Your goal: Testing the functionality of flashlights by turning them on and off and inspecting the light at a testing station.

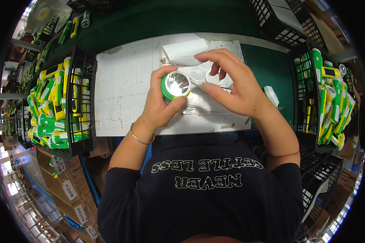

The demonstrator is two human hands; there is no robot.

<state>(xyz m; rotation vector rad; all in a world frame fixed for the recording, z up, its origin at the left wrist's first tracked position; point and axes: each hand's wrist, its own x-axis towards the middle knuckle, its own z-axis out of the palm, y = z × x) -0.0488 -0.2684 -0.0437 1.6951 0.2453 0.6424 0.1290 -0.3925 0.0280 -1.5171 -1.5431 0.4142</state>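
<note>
My left hand (160, 95) is wrapped round a green flashlight (177, 84), its round shiny reflector facing up. The rest of the flashlight's body is hidden by the hand. Just to its right hovers my right hand (235, 83), thumb and fingers apart, and nothing shows between them. Beneath that hand lie clear round lenses (197, 73) and a white ring (213, 78), partly covered by the fingers. A curled white sheet (185, 51) lies beyond both hands. Nearer to me, a thin white cable (207, 111) runs across the white board (123, 87).
At the left, a black basket (74, 101) is heaped with green and yellow flashlights (52, 109). Another black basket (308, 101) at the right holds more flashlights (334, 101). A white faceted piece (271, 96) lies on the green tabletop (257, 60). Cardboard boxes (67, 186) stand lower left.
</note>
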